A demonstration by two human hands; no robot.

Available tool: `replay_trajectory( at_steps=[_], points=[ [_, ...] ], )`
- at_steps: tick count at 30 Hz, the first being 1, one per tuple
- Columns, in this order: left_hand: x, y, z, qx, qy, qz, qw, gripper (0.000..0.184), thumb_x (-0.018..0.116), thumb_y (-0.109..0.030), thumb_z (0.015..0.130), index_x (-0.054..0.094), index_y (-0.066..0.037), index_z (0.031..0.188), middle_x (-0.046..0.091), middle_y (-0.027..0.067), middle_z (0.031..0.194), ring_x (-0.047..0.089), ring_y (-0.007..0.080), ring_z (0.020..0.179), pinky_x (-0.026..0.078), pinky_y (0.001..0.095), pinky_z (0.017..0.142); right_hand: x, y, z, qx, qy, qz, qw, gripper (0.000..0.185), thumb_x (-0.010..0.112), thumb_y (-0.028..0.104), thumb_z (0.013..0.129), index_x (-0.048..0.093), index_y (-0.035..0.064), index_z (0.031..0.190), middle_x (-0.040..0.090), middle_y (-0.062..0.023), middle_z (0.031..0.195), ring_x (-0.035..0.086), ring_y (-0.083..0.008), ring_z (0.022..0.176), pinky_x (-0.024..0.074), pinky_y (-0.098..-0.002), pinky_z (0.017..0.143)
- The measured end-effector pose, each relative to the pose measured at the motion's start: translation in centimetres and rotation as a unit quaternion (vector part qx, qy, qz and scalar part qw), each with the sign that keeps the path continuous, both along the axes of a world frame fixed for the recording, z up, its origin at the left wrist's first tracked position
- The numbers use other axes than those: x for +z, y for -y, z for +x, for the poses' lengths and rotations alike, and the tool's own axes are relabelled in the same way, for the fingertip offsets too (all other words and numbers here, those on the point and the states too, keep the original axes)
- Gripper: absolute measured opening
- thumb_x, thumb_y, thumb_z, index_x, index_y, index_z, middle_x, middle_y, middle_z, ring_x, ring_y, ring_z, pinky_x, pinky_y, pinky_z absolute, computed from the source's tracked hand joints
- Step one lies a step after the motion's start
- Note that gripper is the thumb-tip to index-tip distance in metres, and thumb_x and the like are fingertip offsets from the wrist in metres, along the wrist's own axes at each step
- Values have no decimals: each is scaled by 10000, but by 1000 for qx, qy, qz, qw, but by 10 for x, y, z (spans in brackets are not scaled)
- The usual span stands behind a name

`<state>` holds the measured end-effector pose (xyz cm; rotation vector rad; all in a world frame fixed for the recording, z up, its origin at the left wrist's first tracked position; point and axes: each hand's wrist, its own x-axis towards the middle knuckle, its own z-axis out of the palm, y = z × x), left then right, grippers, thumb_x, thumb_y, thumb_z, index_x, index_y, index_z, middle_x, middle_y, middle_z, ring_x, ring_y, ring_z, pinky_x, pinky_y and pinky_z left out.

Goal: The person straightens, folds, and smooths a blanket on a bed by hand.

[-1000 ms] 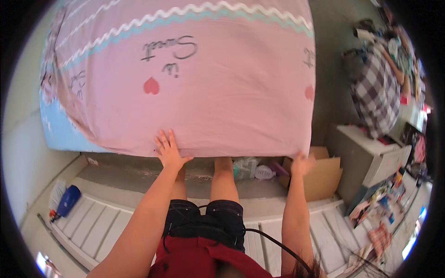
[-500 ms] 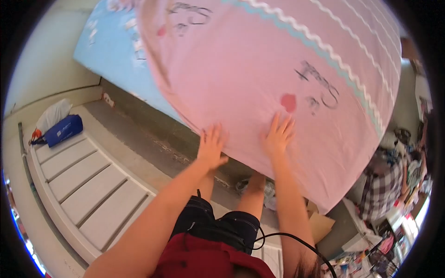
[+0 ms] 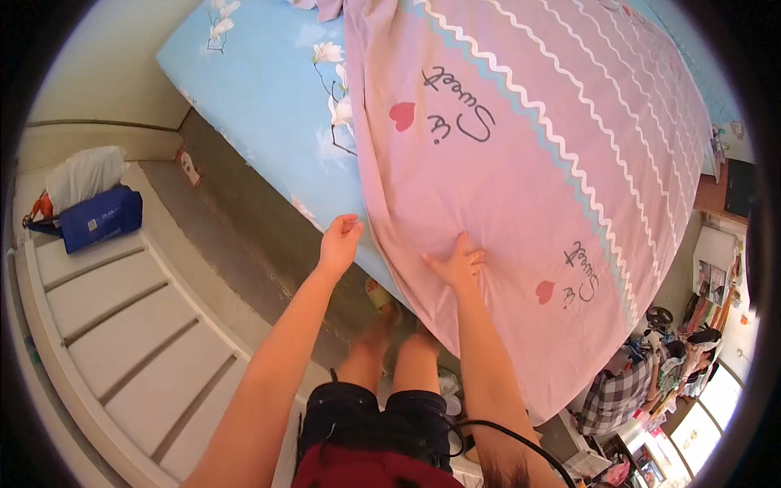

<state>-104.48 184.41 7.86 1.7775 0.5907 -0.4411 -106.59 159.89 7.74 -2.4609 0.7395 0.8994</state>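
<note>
A pink sheet [image 3: 504, 195] with red hearts, "Sweet" lettering and white wavy lines covers much of a bed. To its left, the blue floral bedding [image 3: 277, 114] lies exposed. My left hand [image 3: 342, 242] is at the blue bedding's near edge, left of the pink sheet's border, its fingers curled loosely with no cloth visible in them. On the pink sheet rests my right hand [image 3: 460, 262], with thumb and fingers apart, near small creases.
A white slatted panel [image 3: 122, 317] runs along the lower left, bearing a blue bag [image 3: 102, 218] and a white plastic bag [image 3: 85, 175]. Checkered cloth [image 3: 618, 398] and assorted items sit at the lower right. A wall borders the bed's left end.
The view has swung left along the bed, showing more blue bedding. My left hand has left the pink sheet for the blue edge; my right hand has moved from the sheet's right corner to its left part.
</note>
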Motion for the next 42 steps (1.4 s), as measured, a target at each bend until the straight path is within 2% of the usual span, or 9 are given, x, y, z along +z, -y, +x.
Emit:
replay_trajectory(
  at_steps=[8, 14, 21, 25, 31, 35, 37, 39, 42],
  points=[
    [25, 0, 105, 75, -132, -155, 976, 458, 558, -307, 905, 465, -12, 1242, 566, 85, 1124, 529, 174, 1043, 408, 329, 909, -34, -20, 7, -37, -66, -91, 993, 1249, 774, 544, 621, -62, 186, 1476, -97, -402, 1427, -30, -605, 1306, 100, -683, 1020],
    [-55, -10, 207, 87, -132, -146, 977, 510, 579, -326, 886, 463, -4, 1264, 563, 79, 1155, 531, 176, 1027, 428, 297, 863, -28, -23, 29, -35, -161, -93, 982, 1235, 764, 494, 675, -127, 162, 1463, -160, -393, 1420, -81, -581, 1318, 78, -646, 1048],
    [29, -5, 287, 181, -123, -433, 874, 457, 575, -248, 904, 445, 1, 1263, 538, 88, 1234, 537, 216, 1100, 454, 357, 916, -19, -16, 30, -34, -145, -76, 986, 1205, 759, 497, 666, -58, 136, 1474, -94, -388, 1436, -45, -578, 1321, 91, -628, 1055],
    [54, -34, 263, 92, 24, -29, 995, 281, 586, -197, 904, 563, 16, 1085, 610, 64, 975, 550, 132, 846, 470, 294, 731, -10, 1, 31, -36, -95, -25, 995, 999, 733, 384, 717, 139, 103, 1469, 72, -374, 1440, 141, -549, 1312, 182, -558, 1069],
    [103, -56, 210, 3, 100, 64, 993, 179, 583, -178, 913, 563, 0, 912, 525, 9, 743, 426, 70, 661, 384, 230, 578, 126, -131, 160, 123, 316, 220, 915, 602, 677, 109, 735, 440, 46, 1284, 395, -221, 1345, 395, -393, 1221, 361, -455, 988],
    [110, -63, 213, -39, 149, -51, 987, 234, 522, -244, 954, 567, -15, 941, 529, 31, 855, 440, 82, 644, 375, 234, 549, 96, -203, 201, 13, 359, 266, 895, 577, 638, -1, 706, 452, 20, 1251, 470, -207, 1267, 456, -395, 1144, 396, -437, 937],
    [111, -85, 238, 61, -125, -383, 913, 429, 402, -392, 981, 522, -29, 1175, 554, 64, 1117, 554, 173, 868, 447, 325, 803, 98, -198, 205, 8, 395, 215, 893, 464, 594, -7, 738, 513, 24, 1194, 556, -189, 1151, 526, -371, 1047, 433, -420, 886],
    [75, -103, 257, 116, -206, -464, 854, 508, 352, -460, 971, 463, -58, 1262, 491, 81, 1237, 517, 248, 1025, 362, 382, 974, 120, -193, 202, -129, 299, 231, 917, 359, 564, -6, 764, 566, 23, 1122, 610, -166, 1051, 577, -353, 940, 466, -403, 835],
    [48, -91, 294, 67, -234, -522, 817, 526, 395, -473, 953, 392, -108, 1333, 467, 98, 1276, 459, 241, 1125, 379, 410, 962, 154, -200, 207, -24, 260, 159, 952, 306, 496, -23, 809, 589, 7, 1098, 638, -173, 967, 613, -331, 876, 472, -346, 802]
  ],
)
